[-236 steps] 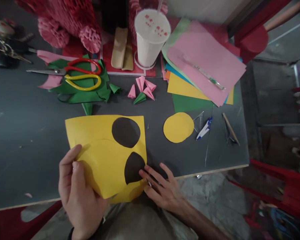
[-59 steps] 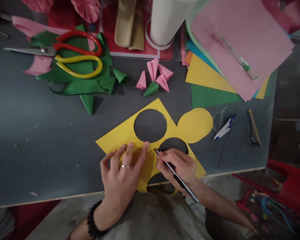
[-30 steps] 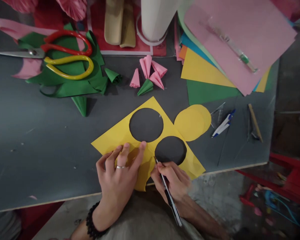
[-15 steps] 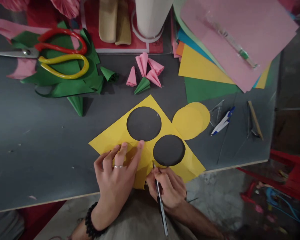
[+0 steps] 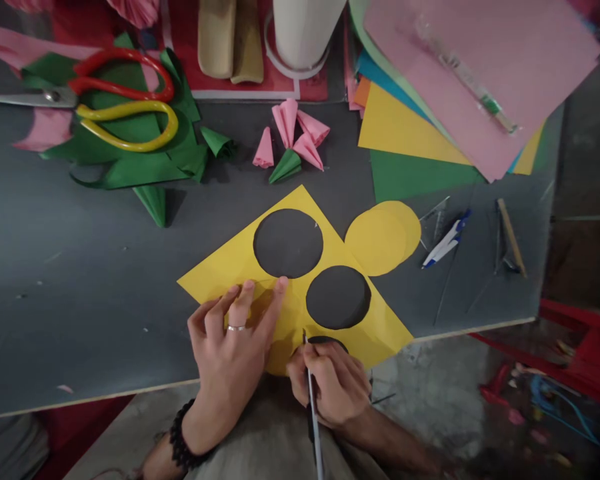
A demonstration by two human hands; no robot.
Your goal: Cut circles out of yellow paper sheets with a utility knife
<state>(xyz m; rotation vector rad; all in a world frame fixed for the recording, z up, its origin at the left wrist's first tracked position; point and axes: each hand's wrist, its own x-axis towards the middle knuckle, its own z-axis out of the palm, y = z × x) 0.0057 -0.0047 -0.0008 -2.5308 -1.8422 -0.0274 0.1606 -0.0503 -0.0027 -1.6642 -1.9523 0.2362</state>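
Note:
A yellow paper sheet (image 5: 280,300) with round holes cut through it lies at the table's front edge. My left hand (image 5: 233,350) is flat on its left part, fingers spread, a ring on one finger. In my right hand (image 5: 333,380) is a slim silver-and-black pen-shaped tool (image 5: 313,407). Its thin tip meets the paper beside a hole partly covered by my right hand; I cannot tell whether it is a pen or a blade. Overlapping yellow paper circles (image 5: 377,240) touch the sheet's right edge.
Scissors (image 5: 125,127) rest on green paper scraps (image 5: 180,160) at left. Pink and green paper cones (image 5: 285,120) are behind the sheet. Coloured papers (image 5: 415,127) stack at back right. A blue-and-white pen (image 5: 445,243) and a small set square (image 5: 435,220) lie at right.
My right hand has shifted slightly left, and the tool stands more upright in view. More of the hole beside that hand now shows. My left hand stays in place on the sheet.

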